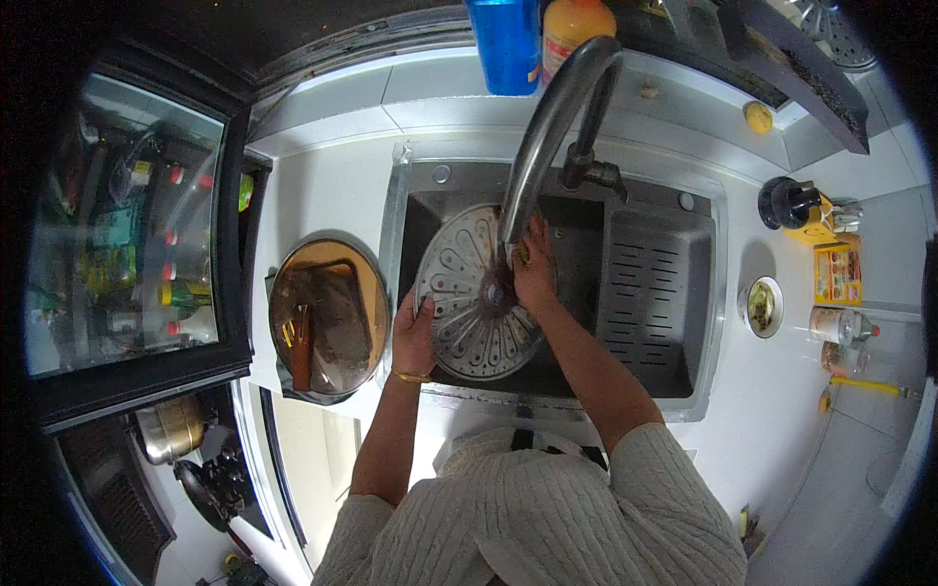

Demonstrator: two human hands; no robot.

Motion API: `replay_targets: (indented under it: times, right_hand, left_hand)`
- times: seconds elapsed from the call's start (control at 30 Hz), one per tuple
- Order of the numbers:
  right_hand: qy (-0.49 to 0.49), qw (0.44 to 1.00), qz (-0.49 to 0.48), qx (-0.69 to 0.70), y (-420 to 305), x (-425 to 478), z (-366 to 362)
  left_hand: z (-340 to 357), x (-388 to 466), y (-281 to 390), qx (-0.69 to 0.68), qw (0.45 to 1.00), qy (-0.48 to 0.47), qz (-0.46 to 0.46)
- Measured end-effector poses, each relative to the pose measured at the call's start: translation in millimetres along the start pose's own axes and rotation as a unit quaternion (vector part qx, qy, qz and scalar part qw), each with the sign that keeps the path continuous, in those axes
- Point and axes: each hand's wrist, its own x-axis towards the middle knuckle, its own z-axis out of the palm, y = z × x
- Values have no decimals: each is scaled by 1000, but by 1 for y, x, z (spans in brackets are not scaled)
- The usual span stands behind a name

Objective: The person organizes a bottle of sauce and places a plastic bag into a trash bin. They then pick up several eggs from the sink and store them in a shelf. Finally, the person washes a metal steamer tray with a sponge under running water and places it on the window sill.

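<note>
My left hand [416, 333] grips the left rim of a round perforated metal steamer plate [473, 315], thumb on its upper face. The plate is tilted over the dark sink basin [575, 293]. Against the plate's right side, near its raised centre, my right hand [536, 271] holds a small yellow-green thing, apparently a scrubbing pad [522, 253], mostly hidden by the fingers. The curved metal faucet [538, 139] arches over the plate, its spout end just beside my right hand. Part of the plate's upper right lies hidden behind faucet and hand.
Right of the basin is a slotted drainer tray [645, 293]. Left of the sink lies a round board [330, 366] with a brown-handled knife [302, 344]. A small bowl [766, 306] stands right. A blue container [506, 47] and an orange bottle [575, 33] stand behind the faucet.
</note>
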Motion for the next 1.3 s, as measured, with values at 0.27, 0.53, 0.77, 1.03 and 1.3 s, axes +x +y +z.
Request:
replay_targets:
  times: [0.27,0.53,0.77,1.03,1.3]
  right_hand:
    - [-22,954,-47,-295,-73,-30,18]
    - [102,964,238,-63,-10,-21,-17]
    - [41,969,181,-163,-27,-12,-52]
    - [-90,941,-184,-268,-71,-45,11]
    - [-5,955,-20,-296,-33,-8,-13]
  left_hand:
    - [6,-18,4,-39,999,35,9]
    - [0,-31,-24,-215,972,75,64]
    - [-43,-3,6,-183,968,-67,-155]
    - [19,-1,-2,-76,993,-66,-64]
    - [15,-21,7,-103,991,-24,79]
